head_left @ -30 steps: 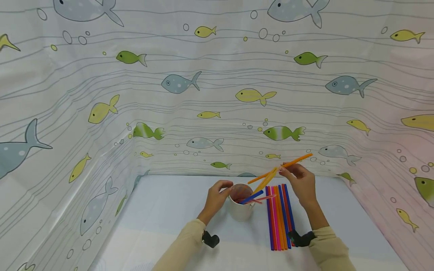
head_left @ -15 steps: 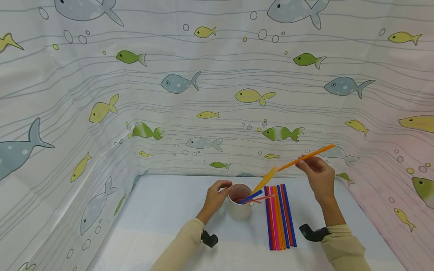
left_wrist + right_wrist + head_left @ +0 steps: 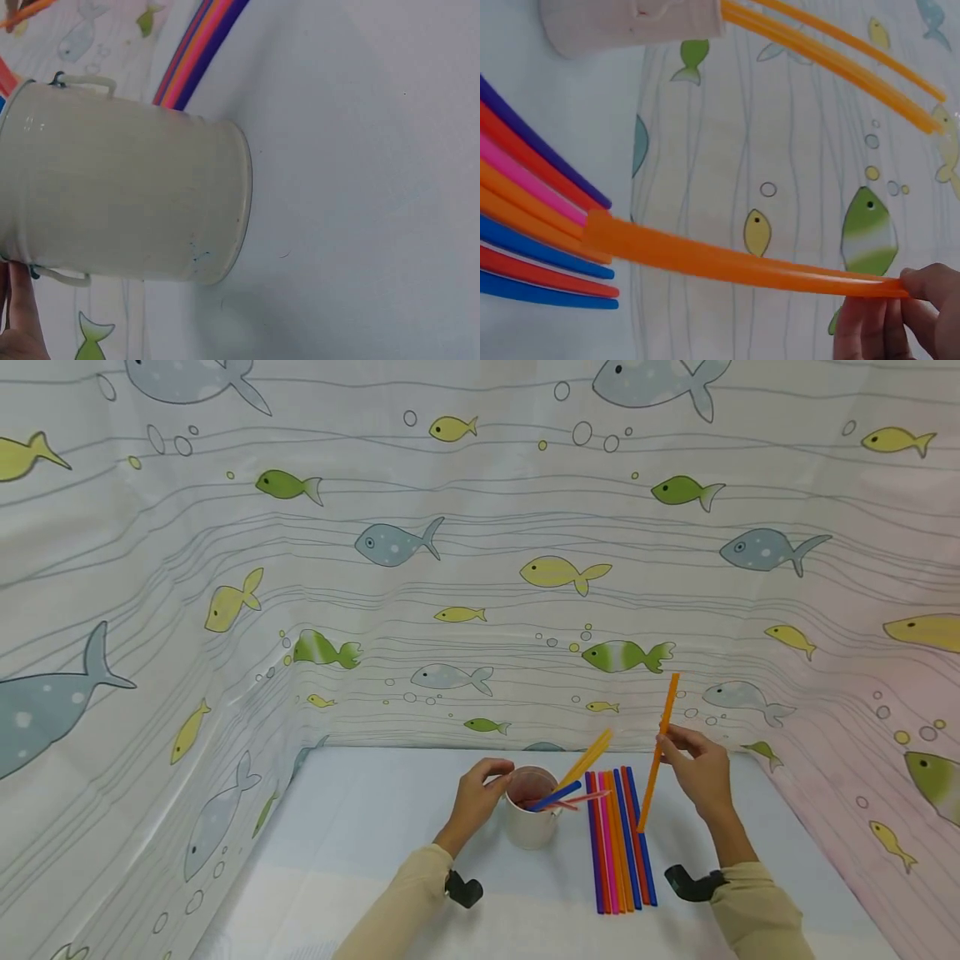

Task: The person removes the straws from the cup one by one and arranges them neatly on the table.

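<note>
My right hand (image 3: pixel 699 767) pinches an orange drinking straw (image 3: pixel 664 731) between thumb and fingers. In the head view it stands steeply, its lower end overlapping the row of straws (image 3: pixel 617 852) on the table. That row lies side by side in blue, red, pink and orange. My left hand (image 3: pixel 480 795) holds the rim of a small white metal bucket (image 3: pixel 531 831). Two small side handles show on it in the left wrist view, with fingers (image 3: pixel 24 307) at the rim beside one. Yellow-orange straws (image 3: pixel 585 762), a blue straw (image 3: pixel 557 796) and thin reddish straws (image 3: pixel 581 800) lean out to the right.
A white table (image 3: pixel 375 835) bears the bucket and the row of straws. Behind and on both sides rises a white sheet (image 3: pixel 480 643) printed with fish. Dark wrist cameras sit at both cuffs, the right one (image 3: pixel 693 885) near the straws' front right.
The right hand has drawn the orange straw away from the bucket to the right, then turned it from a slant to nearly upright over the row. The left hand has stayed at the bucket.
</note>
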`<state>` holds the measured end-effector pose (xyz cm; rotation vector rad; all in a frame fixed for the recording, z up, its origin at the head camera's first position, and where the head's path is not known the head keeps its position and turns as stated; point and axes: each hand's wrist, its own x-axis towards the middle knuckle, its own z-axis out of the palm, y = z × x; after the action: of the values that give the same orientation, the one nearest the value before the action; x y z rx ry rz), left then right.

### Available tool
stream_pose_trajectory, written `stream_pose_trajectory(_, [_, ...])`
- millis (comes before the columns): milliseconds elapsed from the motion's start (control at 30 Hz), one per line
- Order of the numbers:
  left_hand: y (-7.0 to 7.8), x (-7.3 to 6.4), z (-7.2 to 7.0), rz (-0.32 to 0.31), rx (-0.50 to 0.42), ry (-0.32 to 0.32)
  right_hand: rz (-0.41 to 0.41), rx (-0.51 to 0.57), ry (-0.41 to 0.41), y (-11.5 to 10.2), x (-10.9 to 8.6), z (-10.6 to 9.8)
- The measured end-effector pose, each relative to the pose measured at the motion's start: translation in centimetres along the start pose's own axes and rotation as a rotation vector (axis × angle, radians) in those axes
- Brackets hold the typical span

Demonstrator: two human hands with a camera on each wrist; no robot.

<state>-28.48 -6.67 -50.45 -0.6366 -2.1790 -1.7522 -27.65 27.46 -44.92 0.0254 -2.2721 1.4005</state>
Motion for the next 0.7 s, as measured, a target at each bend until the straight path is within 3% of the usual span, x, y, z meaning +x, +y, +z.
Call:
stream_pose_trajectory(133, [-1.3,0.2,0.1,0.002,0.015,0.007,0.038,-0.15,-0.098,1.9,-0.2,0.4])
stream_pose_trajectory(267, [-2.1,0.3,0.1,-0.014,0.045,0.015,0.068,-0.203,-0.171,3.9,-0.5,1.0])
stream_pose_trajectory(700, [-2.6,0.4,0.2,-0.002,0.04,0.014,0.266,-0.296,-0.221,8.7,-1.9,2.8])
